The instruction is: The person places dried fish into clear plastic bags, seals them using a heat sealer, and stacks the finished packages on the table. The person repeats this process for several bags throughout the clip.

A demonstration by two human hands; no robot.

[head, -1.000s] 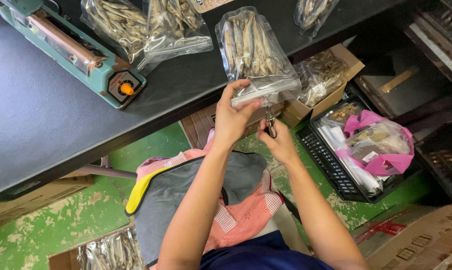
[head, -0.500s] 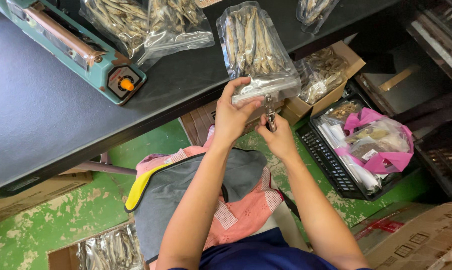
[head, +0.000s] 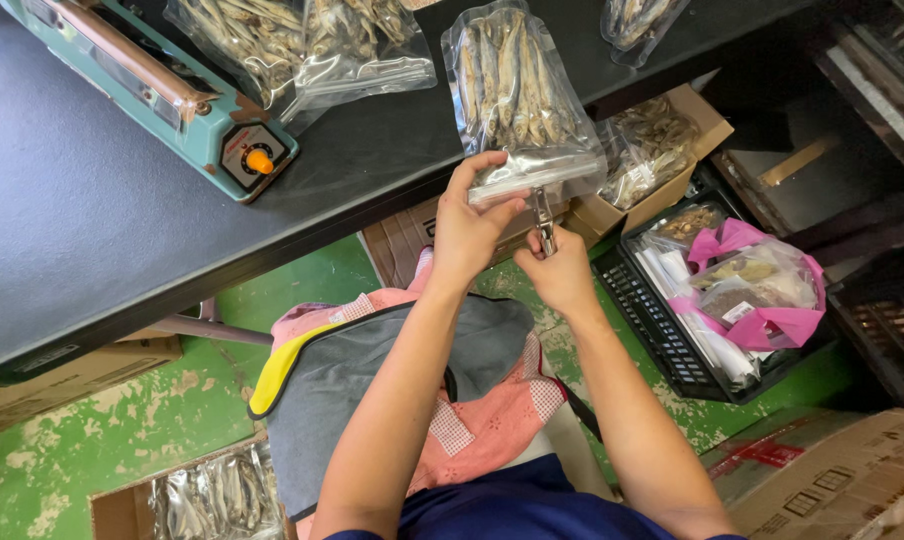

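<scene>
Clear bag of dried fish (head: 517, 95) lies at the worktop (head: 92, 230) edge, long axis toward 12 o'clock. Its near end is clamped by the left hand (head: 469, 225); the right hand (head: 562, 272), fingers closed on a small metal tool (head: 545, 222), sits at 5 o'clock.

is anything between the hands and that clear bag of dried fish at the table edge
Nothing visible. The left hand already pinches the lower edge of the clear bag of dried fish, and the right hand holds a small metal tool up against that same edge. No other thing lies between them.
</scene>
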